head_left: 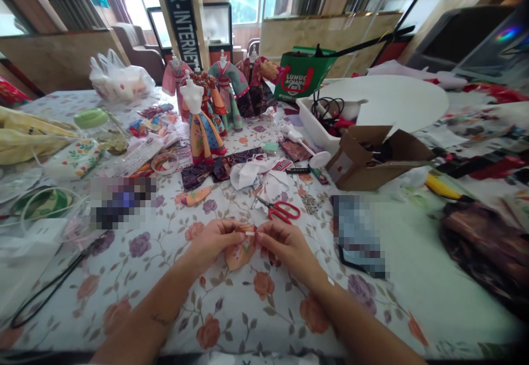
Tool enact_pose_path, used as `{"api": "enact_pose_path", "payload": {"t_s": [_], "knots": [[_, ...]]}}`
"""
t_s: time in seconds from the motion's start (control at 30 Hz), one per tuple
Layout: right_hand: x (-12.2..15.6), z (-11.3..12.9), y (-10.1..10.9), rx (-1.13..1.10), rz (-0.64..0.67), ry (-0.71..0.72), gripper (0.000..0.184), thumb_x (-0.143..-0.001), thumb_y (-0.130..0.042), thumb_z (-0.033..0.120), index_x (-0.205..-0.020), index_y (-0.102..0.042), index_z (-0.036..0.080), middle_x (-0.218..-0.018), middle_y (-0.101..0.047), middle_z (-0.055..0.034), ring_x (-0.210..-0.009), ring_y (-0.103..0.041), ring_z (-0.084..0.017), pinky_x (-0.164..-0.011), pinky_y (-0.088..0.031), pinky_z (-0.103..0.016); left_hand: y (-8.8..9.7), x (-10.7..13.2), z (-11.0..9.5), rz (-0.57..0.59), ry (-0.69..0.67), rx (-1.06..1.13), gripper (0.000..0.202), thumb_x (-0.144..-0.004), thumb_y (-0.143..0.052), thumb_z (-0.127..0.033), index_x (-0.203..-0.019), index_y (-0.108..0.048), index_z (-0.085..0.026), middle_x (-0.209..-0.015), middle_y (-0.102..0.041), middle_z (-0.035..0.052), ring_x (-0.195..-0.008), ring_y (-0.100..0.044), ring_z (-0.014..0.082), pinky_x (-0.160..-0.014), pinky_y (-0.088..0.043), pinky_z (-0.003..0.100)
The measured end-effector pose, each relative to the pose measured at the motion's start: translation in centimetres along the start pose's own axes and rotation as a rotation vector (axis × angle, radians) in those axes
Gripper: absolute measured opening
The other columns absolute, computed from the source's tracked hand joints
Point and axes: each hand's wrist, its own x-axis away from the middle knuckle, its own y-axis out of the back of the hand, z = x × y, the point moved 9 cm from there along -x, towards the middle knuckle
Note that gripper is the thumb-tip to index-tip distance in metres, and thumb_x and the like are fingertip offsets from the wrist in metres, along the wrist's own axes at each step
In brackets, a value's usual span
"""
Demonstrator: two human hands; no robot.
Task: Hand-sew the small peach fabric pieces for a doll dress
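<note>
My left hand [215, 242] and my right hand [285, 246] meet over the flowered tablecloth [231, 310], near the front middle. Both pinch a small orange patterned fabric piece [240, 253], fingertips together at its top edge. A tiny pale bit shows between the fingertips. Red-handled scissors [281, 209] lie just beyond my right hand. A second orange fabric scrap [193, 196] lies beyond my left hand.
Several dressed doll mannequins [202, 128] stand at the back middle. An open cardboard box [372, 158], a white bin [318, 125] and a green bag [303, 75] sit to the right. Plastic bags, fabric and a black cord [53, 285] crowd the left.
</note>
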Motion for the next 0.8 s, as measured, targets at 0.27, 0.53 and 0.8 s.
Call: {"api": "enact_pose_path", "payload": {"t_s": [0.27,0.53,0.8], "knots": [[-0.05,0.53,-0.73,0.022,0.02,0.014,0.024,-0.079,-0.062,0.04,-0.078,-0.061,0.016,-0.058,-0.059,0.0017,-0.045,-0.049,-0.008,-0.04,-0.04,-0.018,-0.17,0.29,0.36,0.0,0.023,-0.226,0.021,-0.073,-0.069,-0.025,-0.09,-0.075,-0.015,-0.068,-0.068,0.0011,-0.059,-0.053,0.01,-0.057,-0.039,0.02],[-0.07,0.55,-0.52,0.048,0.013,0.033,0.025,-0.079,-0.062,0.04,-0.076,-0.061,0.016,-0.06,-0.061,0.0006,-0.05,-0.052,-0.009,-0.045,-0.041,-0.019,-0.43,0.57,-0.27,-0.022,0.001,-0.275,0.018,-0.072,-0.068,-0.026,-0.083,-0.075,-0.015,-0.069,-0.068,0.0016,-0.062,-0.055,0.0114,-0.059,-0.041,0.021],[0.01,0.31,-0.59,0.044,0.023,0.015,0.024,-0.079,-0.063,0.039,-0.077,-0.062,0.015,-0.061,-0.062,0.0,-0.051,-0.054,-0.01,-0.047,-0.043,-0.02,-0.39,0.53,0.01,-0.012,0.016,-0.299,0.022,-0.071,-0.067,-0.029,-0.086,-0.075,-0.016,-0.067,-0.066,0.0017,-0.056,-0.053,0.011,-0.052,-0.039,0.021]]}}
